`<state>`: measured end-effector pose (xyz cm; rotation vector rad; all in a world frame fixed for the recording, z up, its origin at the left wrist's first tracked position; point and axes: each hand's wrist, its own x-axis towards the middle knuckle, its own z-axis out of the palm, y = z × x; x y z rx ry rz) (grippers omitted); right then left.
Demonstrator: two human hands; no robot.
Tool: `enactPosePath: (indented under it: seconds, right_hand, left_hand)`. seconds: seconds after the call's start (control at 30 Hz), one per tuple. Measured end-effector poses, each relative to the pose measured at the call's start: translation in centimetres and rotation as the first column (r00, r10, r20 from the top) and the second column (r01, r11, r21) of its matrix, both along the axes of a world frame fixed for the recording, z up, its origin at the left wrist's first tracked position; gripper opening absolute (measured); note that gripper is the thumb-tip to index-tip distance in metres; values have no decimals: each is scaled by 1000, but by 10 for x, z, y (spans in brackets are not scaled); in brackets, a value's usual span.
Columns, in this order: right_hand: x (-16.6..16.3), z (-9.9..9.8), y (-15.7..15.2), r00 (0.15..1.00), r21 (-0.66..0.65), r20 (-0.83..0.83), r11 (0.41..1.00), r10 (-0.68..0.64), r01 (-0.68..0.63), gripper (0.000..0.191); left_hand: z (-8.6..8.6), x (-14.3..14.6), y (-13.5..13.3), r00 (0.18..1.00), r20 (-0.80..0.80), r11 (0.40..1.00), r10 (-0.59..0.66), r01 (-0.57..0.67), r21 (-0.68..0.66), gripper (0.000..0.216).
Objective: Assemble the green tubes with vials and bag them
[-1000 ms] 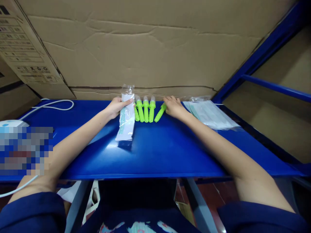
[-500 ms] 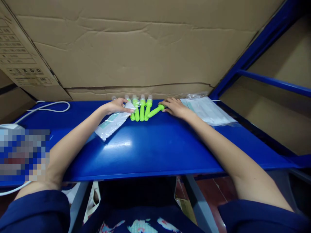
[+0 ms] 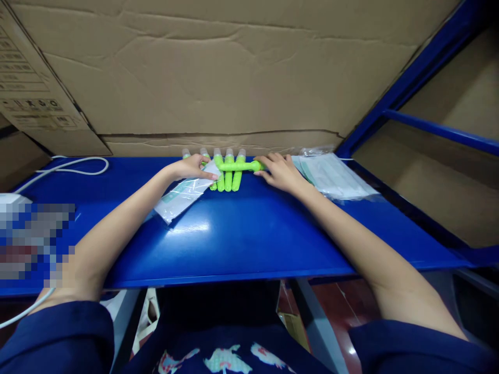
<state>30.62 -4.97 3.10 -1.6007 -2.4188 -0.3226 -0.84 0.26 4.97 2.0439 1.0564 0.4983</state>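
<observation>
Between thumb and fingers, my left hand [image 3: 192, 168] pinches a clear plastic packet [image 3: 181, 200] with a white and pale green sheet inside. The packet slants down over the blue table and partly covers the left ones in a row of bright green tubes [image 3: 228, 179] with clear caps. My right hand [image 3: 278, 171] is closed around the end of one more green tube [image 3: 239, 166], which lies level across the tops of the row. Its right end is hidden by my fingers. I cannot tell exactly what the tubes are.
Flat plastic packets [image 3: 337, 176] lie on the right of the blue table [image 3: 241, 234]. A cardboard wall [image 3: 234, 78] stands behind it. At left are a white cable [image 3: 93, 166] and a pixelated patch. Blue metal bars [image 3: 440, 130] frame the right side.
The green tube in my right hand has swung from a slant to nearly level, its free end moving left and up over the row. My left hand still holds the packet.
</observation>
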Motion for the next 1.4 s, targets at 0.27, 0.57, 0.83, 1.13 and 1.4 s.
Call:
enactPosePath:
  seconds: [0.27, 0.57, 0.83, 1.13, 1.4]
  right_hand:
    - [-22, 3, -13, 990, 90, -97, 991, 107, -99, 50]
    - [-31, 10, -20, 938, 205, -296, 971, 182, -123, 58]
    - [-11, 5, -3, 754, 72, -640, 989, 146, -131, 57]
    - [-27, -5, -7, 599, 110, -764, 963, 241, -247, 48]
    - [-48, -12, -19, 502, 145, -822, 951, 269, -273, 42]
  left_hand:
    - [11, 13, -14, 997, -71, 1000, 21, -20, 19, 25]
    - [27, 22, -33, 997, -62, 999, -48, 48, -5, 31]
    - [28, 12, -26, 998, 54, 993, -12, 18, -114, 29]
    - [31, 17, -29, 970, -218, 994, -111, 107, -29, 41]
    - [20, 24, -30, 980, -121, 987, -158, 159, 5, 47]
